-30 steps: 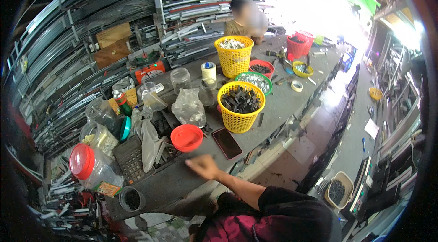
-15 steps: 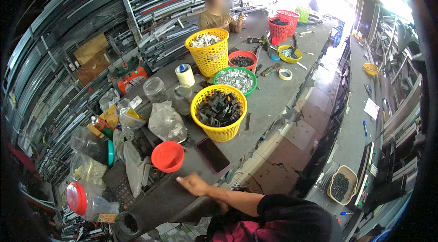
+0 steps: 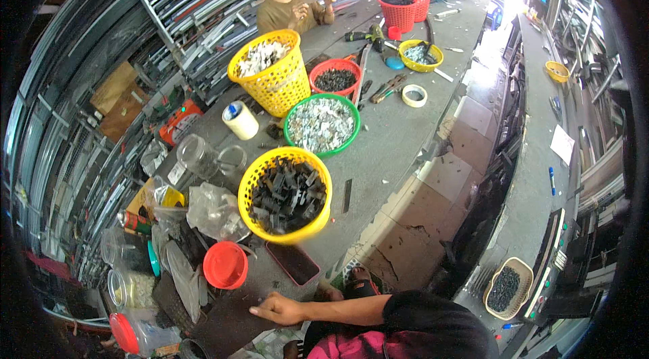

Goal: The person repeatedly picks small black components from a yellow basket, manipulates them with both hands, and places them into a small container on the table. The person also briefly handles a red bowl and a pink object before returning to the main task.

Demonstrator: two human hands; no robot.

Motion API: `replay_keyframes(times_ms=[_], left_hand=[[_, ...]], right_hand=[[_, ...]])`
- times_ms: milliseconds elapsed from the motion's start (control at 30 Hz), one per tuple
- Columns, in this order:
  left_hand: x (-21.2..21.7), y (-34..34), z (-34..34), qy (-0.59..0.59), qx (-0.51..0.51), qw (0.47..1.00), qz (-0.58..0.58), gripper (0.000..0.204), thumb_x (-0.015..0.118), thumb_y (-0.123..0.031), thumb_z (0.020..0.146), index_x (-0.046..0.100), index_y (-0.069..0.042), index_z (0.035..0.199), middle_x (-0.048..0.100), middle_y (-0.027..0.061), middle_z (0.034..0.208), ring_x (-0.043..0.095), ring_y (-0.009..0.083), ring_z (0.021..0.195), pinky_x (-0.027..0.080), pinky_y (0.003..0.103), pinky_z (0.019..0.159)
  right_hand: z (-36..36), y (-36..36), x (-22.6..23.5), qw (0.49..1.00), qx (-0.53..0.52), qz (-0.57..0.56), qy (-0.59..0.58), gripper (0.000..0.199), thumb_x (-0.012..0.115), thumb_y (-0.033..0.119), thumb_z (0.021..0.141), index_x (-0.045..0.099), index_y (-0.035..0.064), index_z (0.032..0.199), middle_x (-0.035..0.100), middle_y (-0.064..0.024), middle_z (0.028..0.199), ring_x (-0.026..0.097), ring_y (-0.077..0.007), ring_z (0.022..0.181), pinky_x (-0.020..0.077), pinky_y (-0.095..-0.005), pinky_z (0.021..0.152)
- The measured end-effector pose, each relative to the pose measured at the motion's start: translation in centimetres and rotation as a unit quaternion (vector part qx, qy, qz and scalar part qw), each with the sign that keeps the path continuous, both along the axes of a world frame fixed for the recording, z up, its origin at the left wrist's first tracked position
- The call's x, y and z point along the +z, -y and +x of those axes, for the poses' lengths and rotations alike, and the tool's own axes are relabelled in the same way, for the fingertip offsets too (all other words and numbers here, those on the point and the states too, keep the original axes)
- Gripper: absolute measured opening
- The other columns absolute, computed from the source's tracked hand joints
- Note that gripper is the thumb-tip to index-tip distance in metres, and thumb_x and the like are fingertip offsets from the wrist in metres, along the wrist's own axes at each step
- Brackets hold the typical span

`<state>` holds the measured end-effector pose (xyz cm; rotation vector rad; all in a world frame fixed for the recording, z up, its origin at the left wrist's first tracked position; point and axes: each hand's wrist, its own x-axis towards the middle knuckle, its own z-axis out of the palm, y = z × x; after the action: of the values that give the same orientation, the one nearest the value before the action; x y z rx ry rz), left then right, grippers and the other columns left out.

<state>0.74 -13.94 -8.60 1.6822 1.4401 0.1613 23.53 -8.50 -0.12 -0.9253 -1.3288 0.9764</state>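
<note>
My right hand point(image 3: 278, 309) is at the near edge of the grey workbench, its forearm reaching in from the right below the phone and the red bowl. The fingers are loosely bent with the foremost stretched out to the left, and nothing shows in them; their undersides are hidden. Closest to it are a red plastic bowl point(image 3: 226, 265) and a dark-screened phone point(image 3: 293, 264) lying flat. Beyond the phone stands a yellow basket point(image 3: 324, 213) full of black plastic parts point(image 3: 286, 195). My left hand is out of view.
A green basket point(image 3: 355, 134) of metal pieces, a tall yellow basket point(image 3: 284, 85) and a red basket point(image 3: 355, 90) stand farther back. Jars and plastic bags point(image 3: 215, 209) crowd the left. A person point(image 3: 284, 13) is across the bench. A walkway point(image 3: 405, 217) lies to the right.
My view has turned, so the benches and baskets sit elsewhere in the picture. My right hand shows lower, farther below the phone. The person across the bench has raised hands.
</note>
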Motion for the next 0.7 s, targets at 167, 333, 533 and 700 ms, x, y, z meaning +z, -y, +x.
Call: replay_keyframes(times_ms=[167,333,533,700], left_hand=[[2.0,0.0,1.0,0.009,0.021,0.999,0.039,0.039,0.057,-0.032,0.106,0.051,-0.011,0.138,0.074,0.0203,0.118,0.072,0.0321,0.103,0.057,0.047,0.092],[3.9,0.5,-1.3,0.029,0.075,0.992,0.099,0.040,0.056,-0.031,0.106,0.048,-0.012,0.140,0.074,0.0206,0.118,0.072,0.0324,0.103,0.057,0.047,0.091],[6.9,-1.7,-4.8,0.043,0.166,0.953,0.250,0.041,0.055,-0.031,0.107,0.045,-0.012,0.142,0.074,0.0209,0.118,0.072,0.0328,0.103,0.057,0.047,0.090],[9.8,-6.8,-3.6,0.030,0.209,0.906,0.368,0.043,0.054,-0.031,0.107,0.042,-0.013,0.144,0.074,0.0212,0.118,0.072,0.0332,0.102,0.058,0.047,0.090]], right_hand=[[6.2,6.9,2.5,0.992,-0.094,0.087,-0.005,0.058,0.054,0.025,0.113,0.042,0.0002,0.062,0.029,-0.0156,0.058,0.029,-0.0256,0.049,0.0301,-0.0450,0.052],[18.0,10.6,2.3,0.940,-0.321,-0.112,0.001,0.065,0.058,0.032,0.111,0.038,0.0070,0.056,0.030,0.0068,0.058,0.028,-0.0087,0.054,0.0237,-0.0375,0.047],[34.0,8.3,1.0,0.852,-0.477,-0.095,-0.192,0.060,0.048,0.053,0.111,0.042,0.0159,0.064,0.037,0.0029,0.055,0.031,-0.0094,0.044,0.0263,-0.0314,0.042],[40.7,4.1,-1.7,0.796,-0.583,-0.096,-0.133,0.063,0.053,0.051,0.110,0.039,0.0145,0.061,0.039,0.0049,0.058,0.032,-0.0088,0.054,0.0263,-0.0346,0.048]])
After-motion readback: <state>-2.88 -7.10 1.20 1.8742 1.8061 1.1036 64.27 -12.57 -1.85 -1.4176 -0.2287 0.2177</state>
